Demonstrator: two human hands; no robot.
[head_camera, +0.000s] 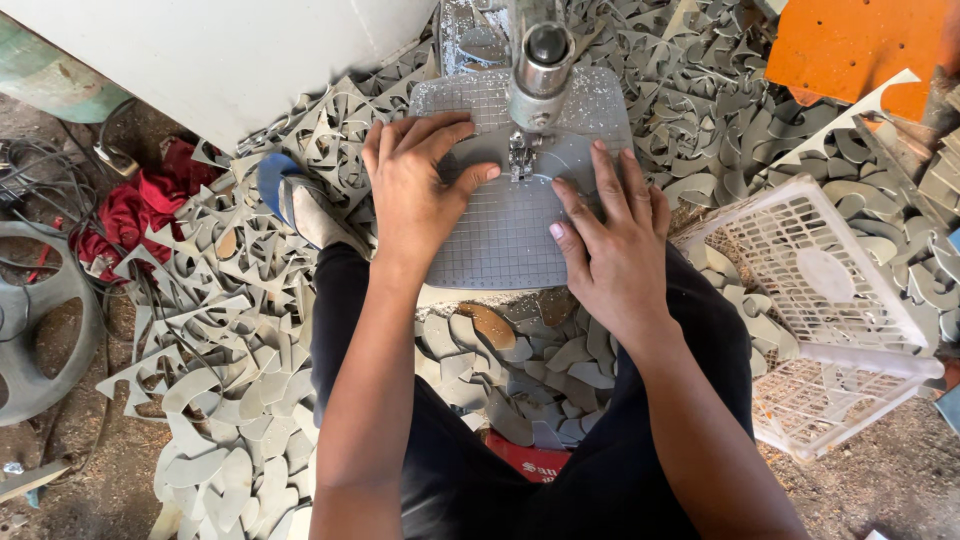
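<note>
Here, both hands (420, 190) (605, 245) flat on grey piece (480, 160), scraps (230, 330) all round.

The person's forearms were bare, with no sleeves, gloves, rings or wristbands on the left hand (418, 190) or right hand (610, 250). Dark, near-black trousers (600, 480) covered both legs. One foot wore a blue-soled grey sandal (300, 205).
</note>
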